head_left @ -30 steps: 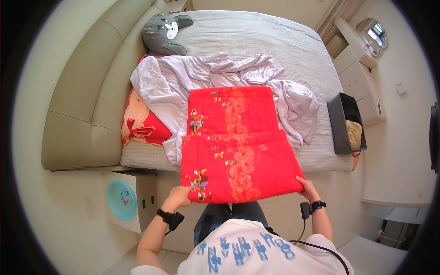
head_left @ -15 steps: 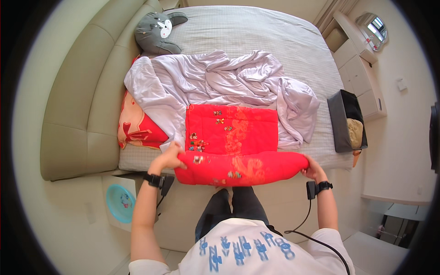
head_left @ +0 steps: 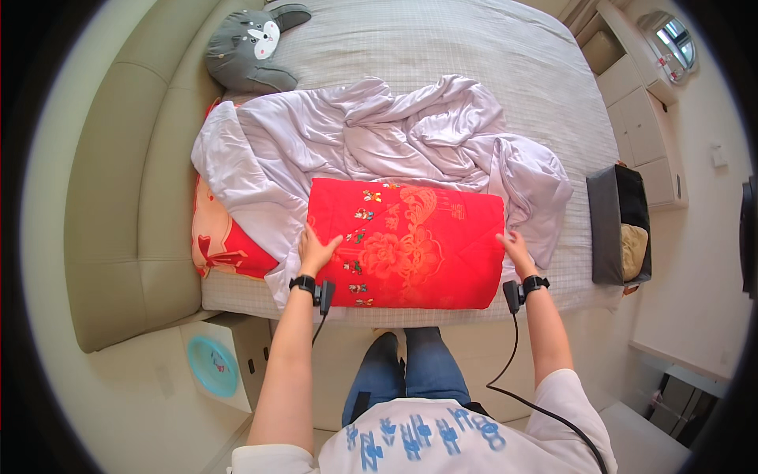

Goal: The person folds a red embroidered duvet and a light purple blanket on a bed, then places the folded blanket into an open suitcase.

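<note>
Red quilt, folded into a thick rectangle, printed with orange flowers and small coloured figures; lies along the bed's near edge, about midway between its left and right ends.

Bed: wide, with pale grey checked cover.

Headboard: olive-beige, padded, along the bed's left edge.

Blanket: lilac, smooth, heavily rumpled; spread beyond the quilt, one fold reaching toward the near edge on the quilt's left.

Box: dark grey, upright-sided, at the bed's right edge toward the near corner; tan item inside.

Cushion: grey, animal-faced, long-eared; against the headboard toward the far left corner.

Pillow: red and peach, bow motif; near left corner, partly under the blanket.

Basin: light blue, round, on a pale cabinet off the near left corner.

Left hand: on the quilt's left edge; thumb on top, spread apart from the fingers.

Right hand: at the quilt's right edge; whether the fingers clamp it cannot be told.

Wrist straps: black, one per wrist, with attached dark modules.
</note>
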### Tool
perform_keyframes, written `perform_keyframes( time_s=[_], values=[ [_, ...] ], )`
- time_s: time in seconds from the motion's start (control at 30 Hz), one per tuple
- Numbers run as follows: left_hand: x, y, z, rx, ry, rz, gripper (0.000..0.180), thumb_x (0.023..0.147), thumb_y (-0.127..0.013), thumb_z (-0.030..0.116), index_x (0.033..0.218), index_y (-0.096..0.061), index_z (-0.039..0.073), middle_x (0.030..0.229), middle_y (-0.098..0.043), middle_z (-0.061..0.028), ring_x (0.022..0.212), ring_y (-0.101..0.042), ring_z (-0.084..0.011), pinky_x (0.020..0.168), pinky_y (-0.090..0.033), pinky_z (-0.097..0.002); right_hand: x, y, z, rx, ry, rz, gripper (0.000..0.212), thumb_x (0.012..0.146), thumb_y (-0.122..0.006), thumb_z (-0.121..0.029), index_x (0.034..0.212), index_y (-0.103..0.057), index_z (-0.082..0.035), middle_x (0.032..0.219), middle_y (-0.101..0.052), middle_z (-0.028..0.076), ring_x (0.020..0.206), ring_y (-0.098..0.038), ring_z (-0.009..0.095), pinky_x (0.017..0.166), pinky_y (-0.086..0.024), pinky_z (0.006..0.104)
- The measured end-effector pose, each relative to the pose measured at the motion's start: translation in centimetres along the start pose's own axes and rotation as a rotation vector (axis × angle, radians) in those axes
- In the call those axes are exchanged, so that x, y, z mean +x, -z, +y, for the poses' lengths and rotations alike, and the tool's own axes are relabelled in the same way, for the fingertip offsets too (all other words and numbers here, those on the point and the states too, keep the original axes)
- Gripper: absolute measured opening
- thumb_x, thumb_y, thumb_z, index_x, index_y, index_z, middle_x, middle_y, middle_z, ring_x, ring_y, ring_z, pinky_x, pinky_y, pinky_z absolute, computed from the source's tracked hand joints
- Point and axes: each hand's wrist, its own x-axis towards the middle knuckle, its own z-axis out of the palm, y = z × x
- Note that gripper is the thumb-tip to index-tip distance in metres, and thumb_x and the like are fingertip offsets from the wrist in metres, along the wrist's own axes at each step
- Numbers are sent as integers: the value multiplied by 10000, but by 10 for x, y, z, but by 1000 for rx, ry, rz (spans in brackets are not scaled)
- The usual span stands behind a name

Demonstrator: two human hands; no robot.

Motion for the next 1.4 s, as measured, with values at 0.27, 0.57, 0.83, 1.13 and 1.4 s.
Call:
perform_keyframes(
  time_s=[0.27, 0.57, 0.83, 1.13, 1.4],
  values=[
    [-18, -34, -32, -534, 339, -244, 1110, 569, -804, 312, 1291, -54, -72, 1241, -395, -208, 1132, -422, -259, 964, -338, -322, 3, -41, 32, 548, -368, -437, 605, 764, -663, -261, 1247, -382, -30, 1181, -500, 96, 1028, -510, 205, 846, -431, 333],
    [-6, -37, -42, -549, 440, -362, 927, 523, -824, 304, 1218, -320, -45, 1181, -481, -176, 1074, -485, -256, 922, -384, -334, 32, -72, 42, 556, -399, -408, 659, 711, -712, -198, 1247, -364, -37, 1183, -495, 98, 1034, -508, 222, 857, -426, 336],
    [-17, 0, -6, -611, 443, -450, 657, 624, -770, 240, 1140, -469, -36, 1113, -558, -134, 995, -546, -226, 863, -427, -324, 17, -49, 34, 550, -358, -406, 635, 708, -709, -208, 1224, -397, -8, 1155, -518, 105, 1032, -512, 210, 864, -420, 320],
    [-32, 39, 1, -687, 296, -416, 567, 679, -729, 212, 1126, -480, -30, 1091, -569, -131, 965, -555, -209, 838, -431, -311, -44, -20, 5, 618, -385, -310, 461, 736, -610, -218, 1114, -495, 19, 1006, -577, 103, 874, -563, 191, 768, -456, 310],
    [28, 82, 77, -707, -18, -356, 492, 727, -686, 153, 1128, -464, -25, 1036, -590, -117, 924, -568, -195, 820, -442, -313, -80, 23, -34, 829, -309, -221, 457, 740, -621, -204, 1115, -485, 19, 1015, -571, 114, 874, -573, 204, 758, -477, 320]
  ],
)
